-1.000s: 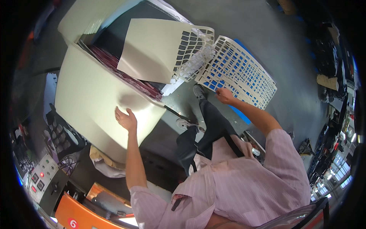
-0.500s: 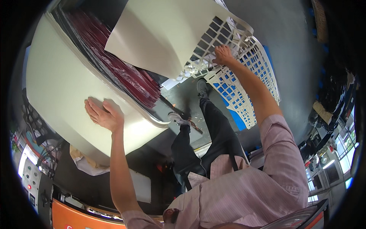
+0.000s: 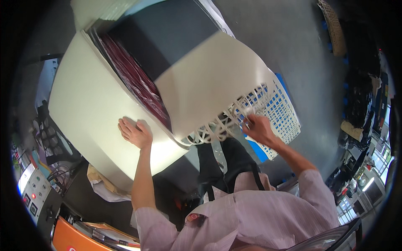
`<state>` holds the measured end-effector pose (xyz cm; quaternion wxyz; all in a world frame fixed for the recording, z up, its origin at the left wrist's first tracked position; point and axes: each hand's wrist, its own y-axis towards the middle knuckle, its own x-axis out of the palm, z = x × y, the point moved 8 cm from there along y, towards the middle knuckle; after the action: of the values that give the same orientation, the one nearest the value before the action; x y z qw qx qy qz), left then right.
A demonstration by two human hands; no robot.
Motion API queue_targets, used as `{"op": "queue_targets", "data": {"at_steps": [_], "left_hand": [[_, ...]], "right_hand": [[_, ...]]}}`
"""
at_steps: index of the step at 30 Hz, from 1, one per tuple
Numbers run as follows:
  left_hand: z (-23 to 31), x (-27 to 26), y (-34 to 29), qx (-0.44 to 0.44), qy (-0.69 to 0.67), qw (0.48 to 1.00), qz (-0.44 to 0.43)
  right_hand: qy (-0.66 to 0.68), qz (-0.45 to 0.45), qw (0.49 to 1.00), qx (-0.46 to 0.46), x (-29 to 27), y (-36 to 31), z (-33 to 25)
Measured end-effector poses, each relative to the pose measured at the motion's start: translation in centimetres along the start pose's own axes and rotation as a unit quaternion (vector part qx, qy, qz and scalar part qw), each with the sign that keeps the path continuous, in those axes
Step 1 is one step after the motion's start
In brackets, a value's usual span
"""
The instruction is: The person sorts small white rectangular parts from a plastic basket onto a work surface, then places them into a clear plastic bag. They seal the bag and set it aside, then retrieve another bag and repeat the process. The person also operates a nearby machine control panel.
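My left hand [image 3: 135, 133] lies with spread fingers on the smooth top of a stack of cream sheets [image 3: 104, 113]. On the right, my right hand [image 3: 258, 127] is closed on the cut-out edge of a large cream sheet [image 3: 213, 79], whose near border is a net of square holes. That sheet hangs bent in front of my legs, its far side beside a dark flat surface [image 3: 163, 33]. Beneath the right hand, another perforated cream sheet [image 3: 284, 113] rests over something blue [image 3: 256, 150]. Dark red folded material [image 3: 136, 79] shows between the stack and the held sheet.
A control box with knobs and a red light [image 3: 34, 193] stands at the left. An orange machine part [image 3: 75, 236] is at the lower left, near white and tan wrapping [image 3: 104, 186]. Grey floor [image 3: 289, 50] stretches along the right, with dark bundles [image 3: 360, 104] beyond.
My right hand has pulled the perforated edge toward me, and the sheet now covers my feet and more of the red material. The view has shifted; my left hand stays flat on the stack.
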<state>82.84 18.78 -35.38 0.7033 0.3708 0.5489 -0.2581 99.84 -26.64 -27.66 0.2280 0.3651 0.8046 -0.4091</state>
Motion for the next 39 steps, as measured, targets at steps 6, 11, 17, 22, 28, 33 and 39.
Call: {"op": "queue_targets", "data": {"at_steps": [6, 11, 17, 22, 28, 33, 39], "left_hand": [[1.9, -0.7, -0.9, -0.024, -0.016, 1.0, -0.011], [15.4, 4.7, -20.0, -0.298, -0.422, 0.716, -0.469], [23.9, 1.2, -38.9, -0.387, -0.28, 0.468, -0.744], [27.1, 0.5, -39.2, -0.338, -0.482, 0.396, -0.704], [25.7, 2.9, -19.6, -0.23, -0.612, 0.54, -0.531], [18.2, -2.9, 1.7, -0.118, -0.496, 0.83, -0.227], [8.3, 3.8, 9.6, -0.35, -0.421, 0.802, -0.24]], "right_hand": [[0.141, 0.019, 0.985, 0.099, -8.4, -12.5, -4.0], [0.139, -0.01, 0.974, 0.181, -13.6, -20.2, -4.2], [0.159, 0.059, 0.969, 0.182, -17.7, -23.6, -3.2], [0.154, 0.094, 0.972, 0.153, -20.3, -20.5, -4.1], [-0.004, 0.161, 0.987, -0.014, -26.6, -17.1, -11.6], [-0.106, 0.229, 0.954, -0.162, -27.9, -16.9, -15.4], [-0.035, 0.319, 0.932, -0.166, -13.3, -10.4, -10.3]]}}
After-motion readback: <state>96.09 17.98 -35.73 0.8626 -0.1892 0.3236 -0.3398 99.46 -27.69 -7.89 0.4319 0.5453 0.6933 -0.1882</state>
